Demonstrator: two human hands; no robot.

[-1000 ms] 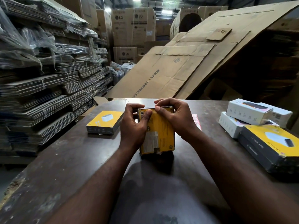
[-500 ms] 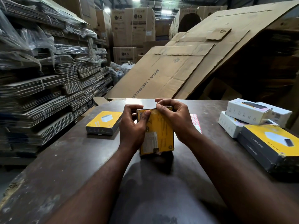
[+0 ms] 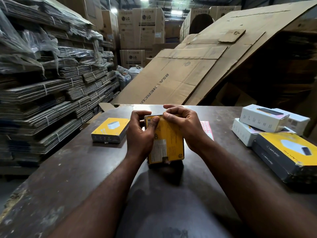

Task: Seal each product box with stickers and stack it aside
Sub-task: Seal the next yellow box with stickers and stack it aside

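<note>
Your left hand (image 3: 139, 133) grips the side of the yellow box (image 3: 167, 143), which stands on end on the table (image 3: 68, 169), thumb pressed near its top edge; your right hand (image 3: 181, 127) pinches that same top edge with curled fingers. The sticker itself is too small to make out. Press unevenly and it may crease or miss the flap seam, or the box may tip off its narrow end.

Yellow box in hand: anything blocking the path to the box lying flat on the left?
Nothing visible. Both hands, left and right, hold the yellow box standing upright on the table. Only bare tabletop lies between it and the flat box to the left.
</note>
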